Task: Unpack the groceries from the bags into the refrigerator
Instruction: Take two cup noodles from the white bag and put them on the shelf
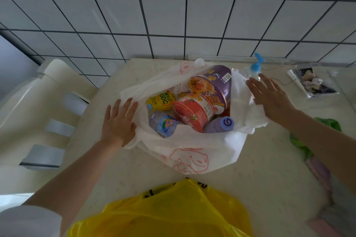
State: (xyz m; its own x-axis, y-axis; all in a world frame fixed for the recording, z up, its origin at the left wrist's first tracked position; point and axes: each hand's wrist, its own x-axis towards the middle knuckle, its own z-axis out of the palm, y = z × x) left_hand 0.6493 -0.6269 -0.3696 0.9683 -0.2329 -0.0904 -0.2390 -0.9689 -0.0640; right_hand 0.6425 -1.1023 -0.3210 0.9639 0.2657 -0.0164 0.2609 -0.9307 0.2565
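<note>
A white plastic bag with a red line drawing sits open on the pale table. Inside lie a purple noodle bowl, a red noodle cup, a yellow drink bottle, a clear water bottle and a bottle with a lilac cap. My left hand lies flat on the bag's left rim, fingers spread. My right hand rests flat on the bag's right rim, fingers apart. Neither hand holds anything. A yellow plastic bag lies nearest me.
A blue-topped pump bottle stands just beyond my right hand. A clear packet with printed cards lies at the far right. Green and lilac cloth hangs at the table's right edge. A cream chair stands left. Tiled wall behind.
</note>
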